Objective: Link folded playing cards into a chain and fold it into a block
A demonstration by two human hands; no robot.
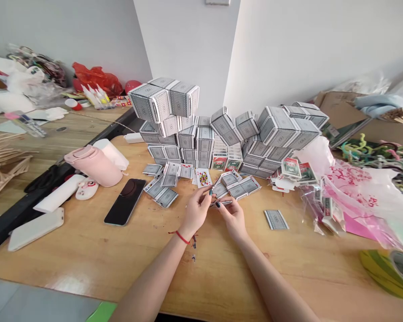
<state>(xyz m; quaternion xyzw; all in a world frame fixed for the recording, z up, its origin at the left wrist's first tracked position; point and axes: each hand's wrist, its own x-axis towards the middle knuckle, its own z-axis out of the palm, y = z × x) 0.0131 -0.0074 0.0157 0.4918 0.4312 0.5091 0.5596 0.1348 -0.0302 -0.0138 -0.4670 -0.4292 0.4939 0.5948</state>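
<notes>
My left hand [197, 209] and my right hand [233, 215] come close together above the middle of the table. Each pinches a playing card, seen nearly edge-on between the fingertips; whether it is one card or more I cannot tell. Just behind my fingers lies a group of folded playing cards [243, 187] with grey patterned backs. To the left sit more folded cards [163, 193], and a face-up queen card [203, 178] lies between the two groups. A single card [276, 219] rests back up to the right of my right hand.
Stacked blocks made of cards [204, 138] stand at the back. A black phone [125, 201], a pink bottle [96, 165] and a white power bank [36, 228] lie left. Card boxes [290, 167], plastic bags [352, 188] and a yellow-green tape roll [389, 273] are on the right.
</notes>
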